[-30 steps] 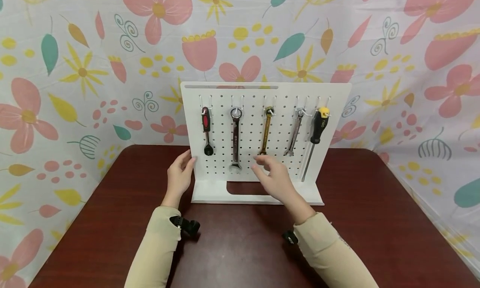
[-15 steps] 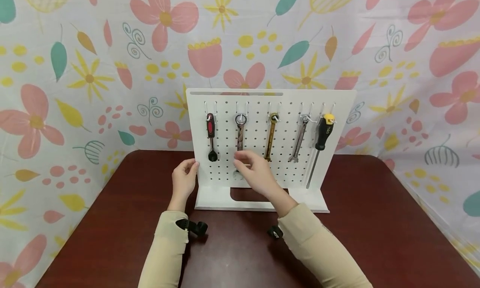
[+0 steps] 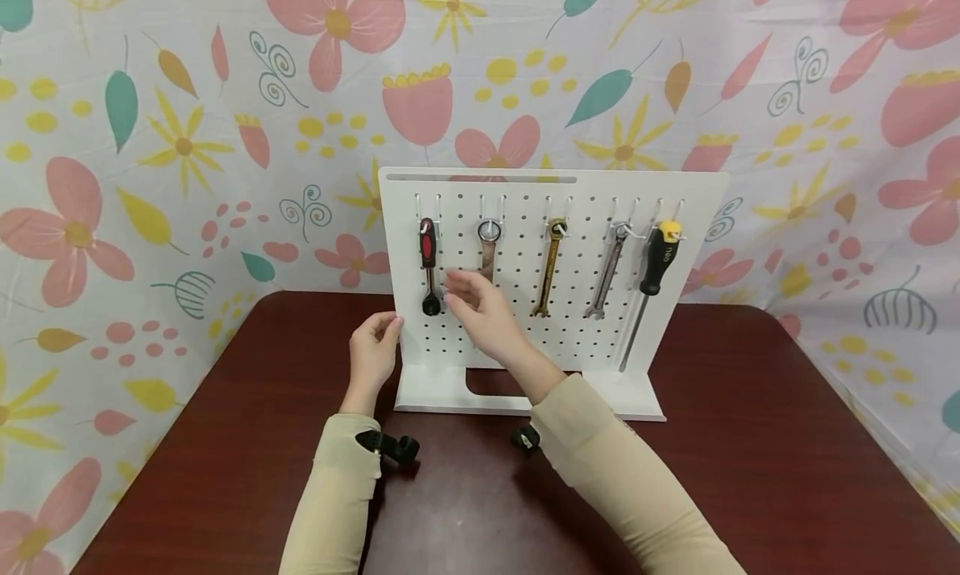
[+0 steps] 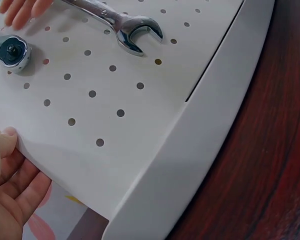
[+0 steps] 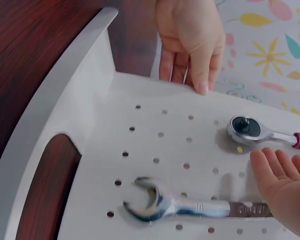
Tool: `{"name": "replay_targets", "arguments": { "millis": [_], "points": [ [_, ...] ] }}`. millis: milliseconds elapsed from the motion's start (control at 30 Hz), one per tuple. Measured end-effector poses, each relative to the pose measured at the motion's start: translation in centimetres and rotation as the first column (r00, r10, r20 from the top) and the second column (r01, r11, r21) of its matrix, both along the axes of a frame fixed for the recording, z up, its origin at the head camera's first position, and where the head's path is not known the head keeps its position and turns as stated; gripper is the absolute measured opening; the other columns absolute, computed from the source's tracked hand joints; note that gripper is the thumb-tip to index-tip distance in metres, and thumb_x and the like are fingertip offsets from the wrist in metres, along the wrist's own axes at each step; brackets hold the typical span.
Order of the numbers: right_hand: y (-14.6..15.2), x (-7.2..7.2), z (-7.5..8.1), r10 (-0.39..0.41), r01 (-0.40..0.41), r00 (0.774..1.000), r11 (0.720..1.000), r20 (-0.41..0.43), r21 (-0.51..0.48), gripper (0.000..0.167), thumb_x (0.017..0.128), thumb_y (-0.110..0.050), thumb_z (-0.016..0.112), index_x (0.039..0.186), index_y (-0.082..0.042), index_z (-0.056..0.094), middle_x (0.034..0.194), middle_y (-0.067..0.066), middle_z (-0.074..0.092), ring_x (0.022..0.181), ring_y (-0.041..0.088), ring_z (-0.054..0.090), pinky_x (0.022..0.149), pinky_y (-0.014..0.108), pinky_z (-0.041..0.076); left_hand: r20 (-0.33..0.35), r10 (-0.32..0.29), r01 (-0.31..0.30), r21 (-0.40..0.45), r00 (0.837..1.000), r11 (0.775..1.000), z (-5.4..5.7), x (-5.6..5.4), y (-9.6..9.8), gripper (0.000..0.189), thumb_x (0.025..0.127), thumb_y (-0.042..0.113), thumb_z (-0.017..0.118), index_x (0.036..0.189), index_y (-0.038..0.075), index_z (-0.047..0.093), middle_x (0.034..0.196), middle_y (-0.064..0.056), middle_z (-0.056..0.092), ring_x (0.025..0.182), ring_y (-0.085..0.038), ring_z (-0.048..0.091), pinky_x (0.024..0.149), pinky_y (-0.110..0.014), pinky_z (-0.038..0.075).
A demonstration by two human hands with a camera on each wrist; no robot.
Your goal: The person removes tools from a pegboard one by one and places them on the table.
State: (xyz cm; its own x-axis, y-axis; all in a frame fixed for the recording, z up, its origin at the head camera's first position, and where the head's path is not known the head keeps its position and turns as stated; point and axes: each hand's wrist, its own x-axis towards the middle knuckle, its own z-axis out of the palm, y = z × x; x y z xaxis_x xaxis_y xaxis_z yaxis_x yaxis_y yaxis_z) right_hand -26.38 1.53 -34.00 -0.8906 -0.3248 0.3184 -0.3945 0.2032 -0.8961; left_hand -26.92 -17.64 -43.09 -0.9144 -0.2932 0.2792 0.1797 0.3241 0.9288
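My left hand (image 3: 372,354) holds the left edge of a white pegboard (image 3: 408,283), thumb on the front face and fingers behind it. Before the board, my right hand (image 3: 483,317) is raised with fingers extended, holding nothing. Its fingertips are beside the head of a ratchet wrench (image 3: 429,258) with a red and black handle, which hangs from the leftmost hook. A large chrome combination wrench (image 3: 489,240) hangs just right of it, its lower part hidden behind the right hand in the head view. Its open jaw end (image 5: 152,202) shows in the right wrist view.
Farther right on the board hang a gold-coloured wrench (image 3: 551,267), a smaller silver wrench (image 3: 609,271) and a long screwdriver (image 3: 657,262) with a yellow and black handle. The board's base (image 3: 637,396) stands on a dark red-brown table (image 3: 750,442) before a flowered cloth (image 3: 225,142).
My right hand has moved left across the board, from near the gold-coloured wrench past the large chrome wrench to the ratchet wrench. The left hand stays at the board's edge. The head view has shifted slightly.
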Motion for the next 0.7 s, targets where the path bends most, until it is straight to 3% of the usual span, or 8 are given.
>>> {"name": "replay_targets", "arguments": {
  "millis": [433, 600, 700],
  "points": [
    [-2.8, 0.2, 0.6, 0.094, -0.065, 0.979, 0.985, 0.182, -0.16, 0.052, 0.097, -0.009, 0.05, 0.146, -0.005, 0.031, 0.139, 0.016, 0.046, 0.127, 0.029, 0.046, 0.107, 0.039, 0.042, -0.013, 0.012, -0.012, 0.003, 1.0, 1.0, 0.1, 0.0, 0.2, 0.023, 0.094, 0.02, 0.06, 0.105, 0.002, 0.068, 0.099, -0.016, 0.068, 0.082, -0.022, 0.063, 0.068, -0.018, 0.053],
    [-3.4, 0.3, 0.8, 0.107, -0.063, 0.965, 0.981, 0.24, -0.185, 0.048, 0.098, -0.008, 0.049, 0.142, -0.001, 0.034, 0.141, 0.018, 0.041, 0.13, 0.03, 0.042, 0.109, 0.041, 0.041, -0.004, 0.008, -0.008, 0.0, 1.0, 1.0, 0.1, 0.0, 0.1, 0.023, 0.094, 0.02, 0.06, 0.106, 0.002, 0.067, 0.099, -0.016, 0.068, 0.082, -0.024, 0.063, 0.066, -0.016, 0.051],
    [-3.6, 0.1, 0.6, 0.109, -0.06, 0.957, 0.981, 0.267, -0.186, 0.042, 0.098, -0.008, 0.047, 0.138, -0.002, 0.035, 0.138, 0.017, 0.047, 0.128, 0.028, 0.045, 0.108, 0.043, 0.041, 0.007, 0.005, -0.005, -0.001, 1.0, 1.0, 0.2, 0.1, 0.0, 0.024, 0.095, 0.021, 0.059, 0.107, 0.002, 0.067, 0.1, -0.016, 0.067, 0.084, -0.025, 0.063, 0.068, -0.021, 0.054]
  ]
}}
